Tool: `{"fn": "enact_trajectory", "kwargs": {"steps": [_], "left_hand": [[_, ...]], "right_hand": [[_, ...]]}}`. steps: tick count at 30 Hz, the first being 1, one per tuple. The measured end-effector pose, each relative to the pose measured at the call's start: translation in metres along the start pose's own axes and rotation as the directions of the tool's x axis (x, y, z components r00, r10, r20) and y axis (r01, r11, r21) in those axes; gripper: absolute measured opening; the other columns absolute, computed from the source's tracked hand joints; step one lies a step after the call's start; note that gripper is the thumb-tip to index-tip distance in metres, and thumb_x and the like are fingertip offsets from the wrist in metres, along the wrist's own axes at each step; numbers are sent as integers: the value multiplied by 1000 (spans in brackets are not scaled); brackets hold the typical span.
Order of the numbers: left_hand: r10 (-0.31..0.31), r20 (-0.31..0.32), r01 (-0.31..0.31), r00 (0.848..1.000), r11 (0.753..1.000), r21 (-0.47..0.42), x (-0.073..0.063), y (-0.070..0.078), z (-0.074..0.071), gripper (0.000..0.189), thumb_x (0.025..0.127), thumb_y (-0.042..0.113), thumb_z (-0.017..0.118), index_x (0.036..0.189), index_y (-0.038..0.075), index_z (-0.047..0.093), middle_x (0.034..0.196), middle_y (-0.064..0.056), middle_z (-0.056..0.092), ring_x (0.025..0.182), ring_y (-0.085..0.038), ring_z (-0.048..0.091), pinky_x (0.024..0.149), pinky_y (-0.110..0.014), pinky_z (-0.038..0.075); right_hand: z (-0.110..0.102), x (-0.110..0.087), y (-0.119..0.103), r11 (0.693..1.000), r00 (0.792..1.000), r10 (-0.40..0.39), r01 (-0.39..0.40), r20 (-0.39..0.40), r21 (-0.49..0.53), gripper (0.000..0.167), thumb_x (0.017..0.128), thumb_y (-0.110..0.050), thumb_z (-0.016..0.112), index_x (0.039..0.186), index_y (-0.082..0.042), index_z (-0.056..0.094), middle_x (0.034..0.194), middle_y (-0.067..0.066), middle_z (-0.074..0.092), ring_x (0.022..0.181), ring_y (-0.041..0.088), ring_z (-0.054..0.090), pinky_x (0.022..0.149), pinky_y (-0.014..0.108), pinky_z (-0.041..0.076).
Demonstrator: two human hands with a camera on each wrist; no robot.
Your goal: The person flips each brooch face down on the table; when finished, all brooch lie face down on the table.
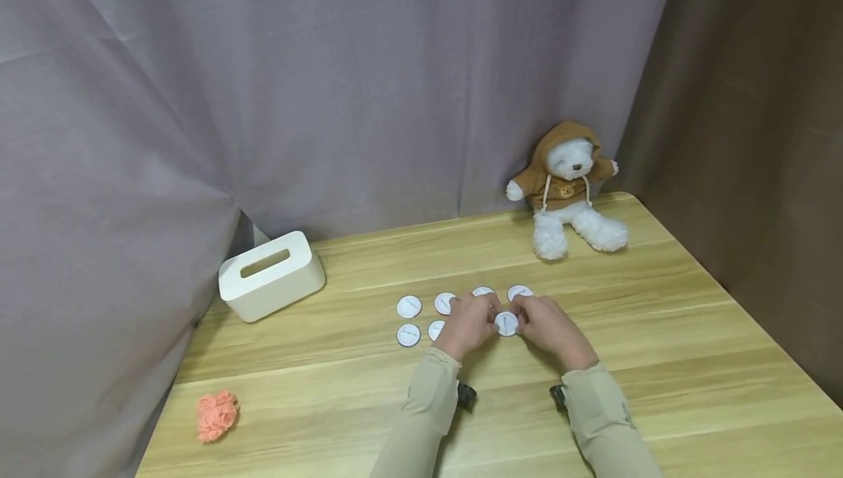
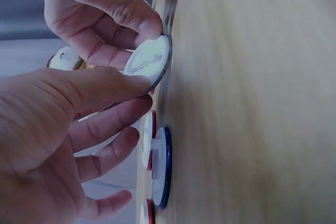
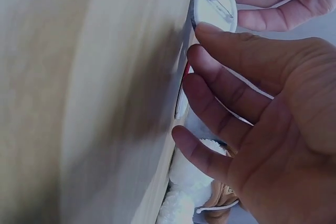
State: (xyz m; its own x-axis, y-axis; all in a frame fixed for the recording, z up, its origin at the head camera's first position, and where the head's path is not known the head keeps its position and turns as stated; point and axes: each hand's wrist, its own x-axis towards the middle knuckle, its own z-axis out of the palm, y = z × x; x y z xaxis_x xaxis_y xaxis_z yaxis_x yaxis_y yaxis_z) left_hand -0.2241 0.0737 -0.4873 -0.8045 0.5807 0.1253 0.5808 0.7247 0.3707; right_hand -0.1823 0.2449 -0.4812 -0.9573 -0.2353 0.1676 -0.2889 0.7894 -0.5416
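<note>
A round white pin badge (image 1: 507,323), with its pin side showing, is held between my two hands over the table. My left hand (image 1: 469,324) pinches one edge of it with thumb and finger. The opposite edge is pinched by my right hand (image 1: 548,324). In the left wrist view the badge (image 2: 148,61) looks tilted, raised off the wood, between both thumbs. The right wrist view shows the metal pin on the same badge (image 3: 215,4). Several more badges (image 1: 409,307) lie pin side up in two rows, some partly hidden by my hands.
The wooden table (image 1: 685,361) ends at grey curtains. A white tissue box (image 1: 276,280) stands at the back left, a coral-pink crumpled item (image 1: 216,416) lies at the front left, and a white teddy bear (image 1: 566,189) in a brown hoodie sits at the back right.
</note>
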Motion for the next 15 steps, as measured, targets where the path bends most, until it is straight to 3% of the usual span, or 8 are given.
{"fn": "enact_trajectory", "kwargs": {"steps": [6,15], "left_hand": [[-4,11,4,1000,1000,23,0,1,5,24,75,9,84,95,16,72,66,12,54,72,-7,55,76,-40,40],[-4,12,4,1000,999,45,1,3,3,20,73,10,84,88,18,74,84,5,64,86,-18,61,73,-39,38]], "right_hand": [[3,-1,1,1000,1000,10,-10,23,-24,21,71,7,74,80,-9,64,66,-7,48,63,13,47,61,34,41],[1,3,2,999,1000,3,-2,19,-39,19,70,8,74,77,-9,67,65,-6,48,64,14,47,61,35,41]]}}
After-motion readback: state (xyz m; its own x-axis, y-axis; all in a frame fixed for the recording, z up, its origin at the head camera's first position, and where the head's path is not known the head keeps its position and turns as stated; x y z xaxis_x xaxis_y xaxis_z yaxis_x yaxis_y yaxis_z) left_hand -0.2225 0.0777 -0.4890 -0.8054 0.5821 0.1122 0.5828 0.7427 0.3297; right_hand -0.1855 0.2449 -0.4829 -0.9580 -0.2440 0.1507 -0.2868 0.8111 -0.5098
